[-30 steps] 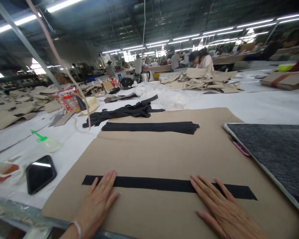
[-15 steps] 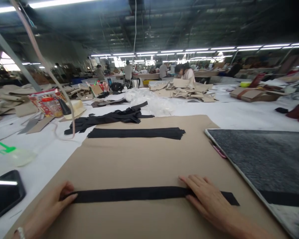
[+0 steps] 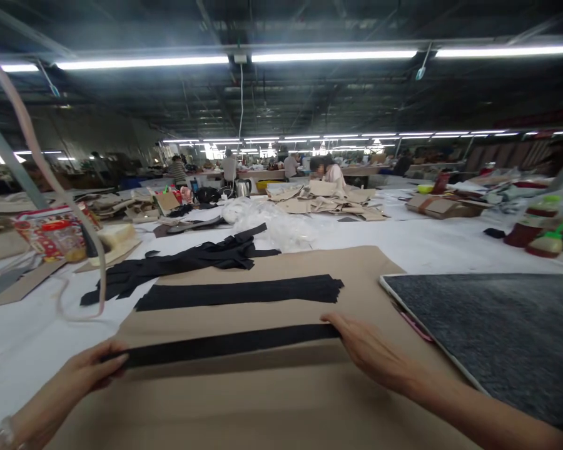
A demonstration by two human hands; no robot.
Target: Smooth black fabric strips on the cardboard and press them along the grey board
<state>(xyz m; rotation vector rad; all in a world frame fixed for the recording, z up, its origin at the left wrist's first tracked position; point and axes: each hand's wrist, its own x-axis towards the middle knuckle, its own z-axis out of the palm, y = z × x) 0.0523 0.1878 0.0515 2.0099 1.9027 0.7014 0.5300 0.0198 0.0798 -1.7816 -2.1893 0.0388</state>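
Observation:
A long black fabric strip (image 3: 225,344) hangs just above a large tan sheet (image 3: 272,400) on the table. My left hand (image 3: 87,369) pinches its left end. My right hand (image 3: 366,353) grips its right end, fingers closed over it. Farther back on the tan sheet lies a neat stack of black strips (image 3: 239,290). Beyond that stack sits a loose heap of black strips (image 3: 182,259) on the white table.
A dark grey board (image 3: 488,331) lies at the right, a pink tool (image 3: 415,325) at its edge. A printed bag (image 3: 56,234), tan pieces and bottles (image 3: 544,240) sit farther off. A hose (image 3: 42,175) hangs at left. Other people work at distant tables.
Both hands went from lying flat on the strip to gripping its ends, and the strip has been carried away from me toward the stack. The view has tilted up.

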